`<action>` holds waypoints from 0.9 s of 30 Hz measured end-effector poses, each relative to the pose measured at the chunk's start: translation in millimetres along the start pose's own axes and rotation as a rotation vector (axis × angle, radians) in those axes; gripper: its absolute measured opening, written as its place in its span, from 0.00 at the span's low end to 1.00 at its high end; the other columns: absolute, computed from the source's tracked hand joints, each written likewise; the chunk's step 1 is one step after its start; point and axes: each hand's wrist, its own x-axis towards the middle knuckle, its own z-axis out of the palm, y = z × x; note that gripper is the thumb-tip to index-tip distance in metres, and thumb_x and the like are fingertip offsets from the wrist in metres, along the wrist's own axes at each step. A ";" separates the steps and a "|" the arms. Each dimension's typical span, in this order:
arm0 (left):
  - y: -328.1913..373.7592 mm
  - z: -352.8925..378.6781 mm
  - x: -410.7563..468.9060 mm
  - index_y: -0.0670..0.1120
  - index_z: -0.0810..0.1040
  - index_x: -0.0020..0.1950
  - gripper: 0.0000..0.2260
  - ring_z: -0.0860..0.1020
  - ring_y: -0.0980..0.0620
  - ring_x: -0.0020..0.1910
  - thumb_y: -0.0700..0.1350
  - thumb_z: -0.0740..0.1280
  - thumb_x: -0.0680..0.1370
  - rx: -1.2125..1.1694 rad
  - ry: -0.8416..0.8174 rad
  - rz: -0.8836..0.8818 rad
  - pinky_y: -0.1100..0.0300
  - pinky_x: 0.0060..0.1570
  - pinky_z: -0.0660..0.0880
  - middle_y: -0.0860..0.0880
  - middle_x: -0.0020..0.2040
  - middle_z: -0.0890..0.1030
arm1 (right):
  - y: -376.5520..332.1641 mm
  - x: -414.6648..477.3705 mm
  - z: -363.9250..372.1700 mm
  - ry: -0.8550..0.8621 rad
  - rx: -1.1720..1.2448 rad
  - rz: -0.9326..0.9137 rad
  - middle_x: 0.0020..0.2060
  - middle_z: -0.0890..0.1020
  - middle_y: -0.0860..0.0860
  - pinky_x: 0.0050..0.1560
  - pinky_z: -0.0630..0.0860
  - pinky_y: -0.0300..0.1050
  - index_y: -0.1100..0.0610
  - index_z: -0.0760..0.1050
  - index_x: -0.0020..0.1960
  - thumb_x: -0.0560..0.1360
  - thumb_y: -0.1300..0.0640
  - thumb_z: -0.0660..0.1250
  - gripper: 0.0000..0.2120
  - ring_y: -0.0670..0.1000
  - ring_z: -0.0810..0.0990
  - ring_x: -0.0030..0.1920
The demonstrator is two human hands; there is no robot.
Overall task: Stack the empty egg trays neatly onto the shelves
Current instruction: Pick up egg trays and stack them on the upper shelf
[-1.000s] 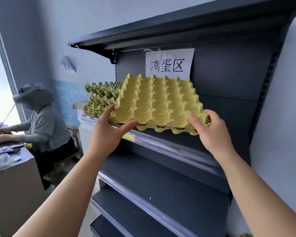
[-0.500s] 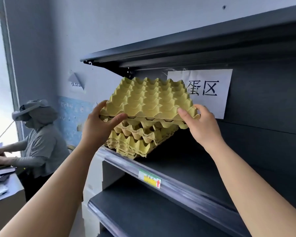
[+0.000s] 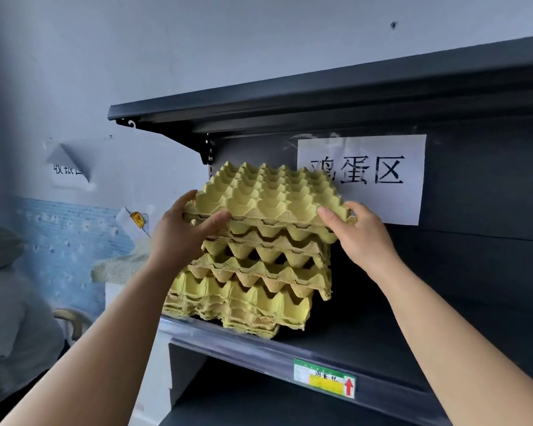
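Note:
A yellow-green egg tray [image 3: 268,195] lies level on top of a stack of several egg trays [image 3: 250,281]. The stack stands at the left end of a dark shelf [image 3: 336,342]. My left hand [image 3: 182,238] grips the tray's near left corner, thumb under the rim. My right hand [image 3: 360,235] pinches its near right corner. The lower trays in the stack sit unevenly, some shifted to the right. Whether the top tray rests fully on the stack I cannot tell.
A shelf board [image 3: 320,96] overhangs close above the stack. A white paper sign [image 3: 382,176] hangs on the back panel. A price label [image 3: 323,378] sits on the shelf's front rail. A seated person [image 3: 10,302] is at the far left. A lower shelf [image 3: 259,404] lies below.
I have carried the tray left from the shelf's middle and lowered it onto the stack. The camera has come closer to the shelf.

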 end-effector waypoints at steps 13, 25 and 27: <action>-34.8 -6.7 21.5 0.50 0.71 0.68 0.41 0.77 0.43 0.59 0.75 0.61 0.63 0.172 -0.040 -0.027 0.41 0.64 0.69 0.47 0.57 0.81 | -25.1 -2.2 33.3 0.010 -0.112 0.054 0.67 0.73 0.54 0.59 0.71 0.49 0.55 0.65 0.72 0.71 0.30 0.60 0.39 0.55 0.73 0.65; -17.2 3.9 -15.2 0.46 0.75 0.67 0.24 0.69 0.41 0.66 0.57 0.70 0.76 0.255 0.133 0.305 0.44 0.64 0.63 0.46 0.66 0.76 | -30.8 -37.4 18.9 0.069 -0.292 -0.041 0.62 0.75 0.55 0.60 0.71 0.50 0.52 0.69 0.70 0.75 0.36 0.61 0.29 0.57 0.72 0.63; -8.2 10.6 -33.2 0.46 0.77 0.65 0.23 0.72 0.41 0.64 0.57 0.67 0.75 0.251 0.125 0.399 0.43 0.62 0.66 0.47 0.64 0.78 | -30.6 -51.2 12.0 0.088 -0.296 -0.072 0.61 0.75 0.54 0.58 0.73 0.50 0.51 0.71 0.68 0.75 0.38 0.63 0.26 0.55 0.74 0.59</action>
